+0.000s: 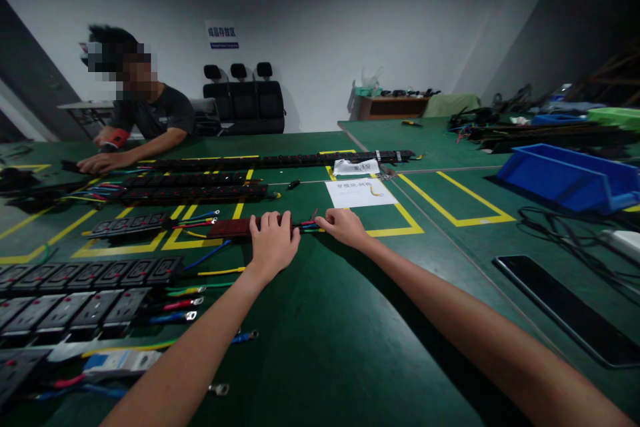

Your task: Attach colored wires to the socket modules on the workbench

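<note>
My left hand (274,240) lies over a dark red rectangular module (230,228), its fingers bent across the top and the thumb along the right end. Coloured wires (306,224) come out of that end. My right hand (345,227) is closed on these wires, thumb and fingers pinched together; their tips are partly hidden. Left of the red module, several wires with ring terminals (205,219) extend from a black socket strip (130,225). A white paper label (359,192) with a small yellow wire on it lies behind my right hand.
More black socket strips (90,273) with lugged wires fill the near left. Long black strips (280,161) lie farther back, where a co-worker (150,110) handles dark parts. To the right are a blue bin (565,177), black cables (565,233) and a dark phone-like slab (565,307).
</note>
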A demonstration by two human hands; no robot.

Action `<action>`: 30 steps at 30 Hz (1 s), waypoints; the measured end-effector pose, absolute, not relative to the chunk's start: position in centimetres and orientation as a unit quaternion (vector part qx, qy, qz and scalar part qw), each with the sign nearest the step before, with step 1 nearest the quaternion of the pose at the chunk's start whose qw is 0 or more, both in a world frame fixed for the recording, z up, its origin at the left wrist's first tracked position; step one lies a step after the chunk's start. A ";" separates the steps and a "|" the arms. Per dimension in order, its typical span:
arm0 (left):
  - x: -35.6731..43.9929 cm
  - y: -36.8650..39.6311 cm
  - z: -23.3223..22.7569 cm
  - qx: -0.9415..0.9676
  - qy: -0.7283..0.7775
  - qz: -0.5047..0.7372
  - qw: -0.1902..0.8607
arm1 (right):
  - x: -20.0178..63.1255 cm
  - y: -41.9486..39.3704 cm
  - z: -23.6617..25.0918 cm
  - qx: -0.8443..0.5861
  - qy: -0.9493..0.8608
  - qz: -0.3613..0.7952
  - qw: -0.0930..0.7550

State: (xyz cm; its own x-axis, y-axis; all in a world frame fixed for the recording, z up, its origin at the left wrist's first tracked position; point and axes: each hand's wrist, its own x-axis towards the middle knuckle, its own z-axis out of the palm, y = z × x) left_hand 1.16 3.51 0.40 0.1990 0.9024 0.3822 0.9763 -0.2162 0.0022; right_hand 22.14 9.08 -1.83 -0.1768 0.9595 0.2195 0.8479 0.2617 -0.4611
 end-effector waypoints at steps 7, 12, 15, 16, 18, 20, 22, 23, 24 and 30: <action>1.1 3.5 0.5 -0.767 -0.614 -0.150 0.115 | 22.1 9.0 -1.7 -0.598 -0.757 0.118 0.234; 1.0 3.6 0.4 -0.769 -0.610 -0.157 0.109 | 22.1 9.0 -1.7 -0.599 -0.758 0.119 0.229; 1.0 3.6 0.5 -0.768 -0.613 -0.155 0.103 | 22.2 9.1 -1.8 -0.597 -0.759 0.120 0.231; 1.0 3.6 0.5 -0.768 -0.613 -0.154 0.102 | 22.2 9.1 -1.9 -0.596 -0.759 0.121 0.232; 1.1 3.5 0.5 -0.767 -0.613 -0.154 0.107 | 22.2 9.2 -1.9 -0.594 -0.760 0.120 0.235; 1.1 3.5 0.3 -0.765 -0.613 -0.157 0.117 | 22.3 9.3 -2.0 -0.593 -0.760 0.121 0.236; 1.2 3.5 0.2 -0.761 -0.615 -0.161 0.128 | 22.3 9.3 -2.0 -0.592 -0.760 0.125 0.236; 1.2 3.5 0.1 -0.760 -0.615 -0.163 0.131 | 22.3 9.3 -2.0 -0.592 -0.760 0.127 0.236; 1.2 3.5 0.0 -0.761 -0.614 -0.163 0.132 | 22.3 9.3 -2.0 -0.593 -0.760 0.128 0.236; 1.0 3.7 -0.1 -0.767 -0.607 -0.164 0.129 | 22.1 9.2 -2.0 -0.597 -0.758 0.117 0.236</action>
